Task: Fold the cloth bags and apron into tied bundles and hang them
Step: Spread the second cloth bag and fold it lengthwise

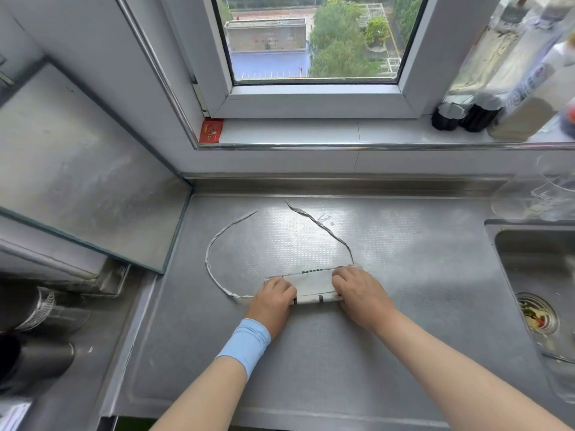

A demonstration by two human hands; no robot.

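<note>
Small folded cloth (314, 286) lies mid-front on steel surface (311, 368), L hand (273, 301) & R hand (357, 293) w/ fingers curled over its ends; prob. light, soft, springs open, so pin ends, then grab thin ties (209, 262).

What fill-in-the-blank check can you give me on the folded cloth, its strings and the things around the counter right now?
1. The left hand and right hand hold the ends of the folded cloth, which lies to the ____ of the sink.
2. ____ loose strings trail from the cloth toward the window.
3. The band on the left wrist is light ____.
4. The card on the window sill is ____.
Missing words: left; two; blue; red.
</note>
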